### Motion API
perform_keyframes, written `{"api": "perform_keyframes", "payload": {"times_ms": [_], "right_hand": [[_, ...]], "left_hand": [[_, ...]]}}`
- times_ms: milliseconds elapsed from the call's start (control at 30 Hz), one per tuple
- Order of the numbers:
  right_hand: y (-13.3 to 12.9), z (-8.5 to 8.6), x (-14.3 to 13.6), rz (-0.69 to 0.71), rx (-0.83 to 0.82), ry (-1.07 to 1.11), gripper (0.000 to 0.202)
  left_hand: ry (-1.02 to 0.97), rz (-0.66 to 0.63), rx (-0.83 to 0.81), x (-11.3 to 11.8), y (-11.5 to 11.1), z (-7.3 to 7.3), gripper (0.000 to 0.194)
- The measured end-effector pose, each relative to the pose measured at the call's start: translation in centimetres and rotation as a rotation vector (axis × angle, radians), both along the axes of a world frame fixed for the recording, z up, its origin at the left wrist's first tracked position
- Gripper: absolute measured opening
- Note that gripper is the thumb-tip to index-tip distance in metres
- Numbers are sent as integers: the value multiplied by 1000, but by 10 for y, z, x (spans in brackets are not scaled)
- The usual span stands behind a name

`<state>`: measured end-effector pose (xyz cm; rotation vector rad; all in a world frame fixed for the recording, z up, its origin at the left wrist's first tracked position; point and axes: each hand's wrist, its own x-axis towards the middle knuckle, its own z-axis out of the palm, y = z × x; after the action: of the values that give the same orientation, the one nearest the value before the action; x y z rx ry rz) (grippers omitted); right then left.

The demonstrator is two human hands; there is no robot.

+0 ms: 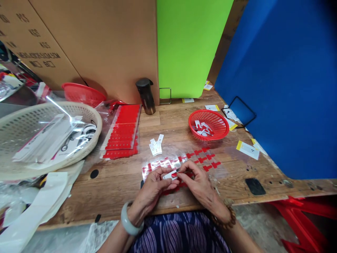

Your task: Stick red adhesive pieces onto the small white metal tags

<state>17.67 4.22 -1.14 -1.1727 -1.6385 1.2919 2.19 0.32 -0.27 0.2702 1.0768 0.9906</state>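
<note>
My left hand [155, 185] is closed on a small white card [168, 175] at the front of the table. At the card's right end, my right hand [196, 181] pinches a small red sticker [174, 174], which touches the card. Under and beyond both hands lies a clear sheet of red stickers [202, 160], partly hidden by them. Just past the sheet rests a small fanned pile of white cards [156, 146]. A red basket [223, 131] to the right holds several white cards with red on them.
Stacked red sticker sheets [126, 123] lie left of centre, near a dark bottle [146, 96]. A large white basket [98, 130] with bagged printed cards stands at the left. Cardboard [118, 45], a green panel [189, 45] and a blue panel [284, 88] border the table [116, 186].
</note>
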Motion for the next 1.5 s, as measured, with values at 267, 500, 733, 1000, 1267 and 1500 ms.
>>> {"api": "perform_keyframes", "payload": {"times_ms": [267, 500, 733, 1000, 1267, 1500], "right_hand": [[-2, 1, 1, -11, 2, -26, 6], [-3, 3, 1, -11, -9, -58, 7], [-4, 2, 1, 2, 4, -64, 8], [-4, 5, 1, -2, 40, -80, 8], [-5, 1, 0, 0, 29, -101, 8], [-7, 6, -2, 8, -4, -97, 10]], "left_hand": [[20, 5, -15, 1, 1, 4, 42], [25, -10, -20, 1, 1, 3, 43], [31, -11, -21, 1, 1, 2, 43], [23, -15, -6, 1, -1, -1, 45], [51, -22, 1, 1, 0, 1, 46], [159, -2, 42, 4, 0, -1, 44]]}}
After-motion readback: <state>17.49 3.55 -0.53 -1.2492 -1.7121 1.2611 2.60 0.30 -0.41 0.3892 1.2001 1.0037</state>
